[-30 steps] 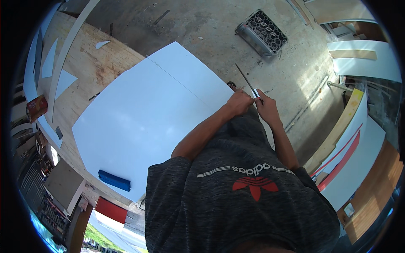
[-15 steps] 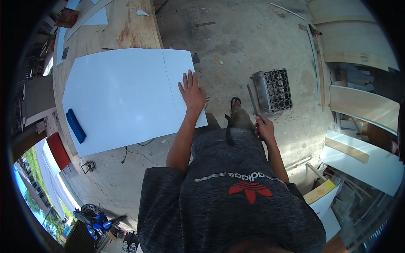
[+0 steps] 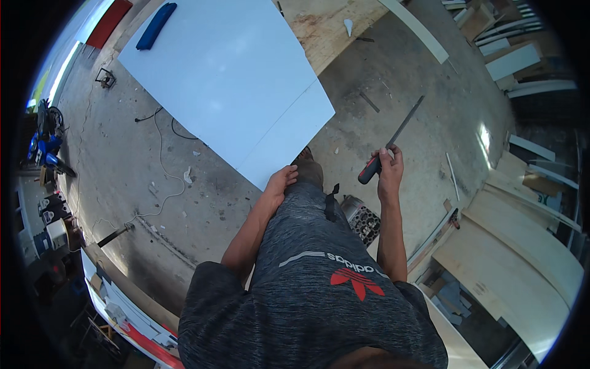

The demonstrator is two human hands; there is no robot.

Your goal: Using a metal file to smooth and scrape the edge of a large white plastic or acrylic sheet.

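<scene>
Fingers of our right hand (image 3: pixel 391 172) are clasped on one flat file (image 3: pixel 403 126), near where its narrow dark metal blade meets the black-and-red handle; it slants away over the floor (image 3: pixel 430 141), well apart from the panel. Those of our left hand (image 3: pixel 279 184) are partly curled beside the near edge of one smooth white panel (image 3: pixel 233 80); whether they grip it, we cannot tell. One grey crate (image 3: pixel 364 224) with round cells stands on rough concrete. Farther off, a single thin line crosses the panel, which overlies a stained wooden worktop (image 3: pixel 329 40). One oblong blue case (image 3: pixel 156 26) lies at its far end.
</scene>
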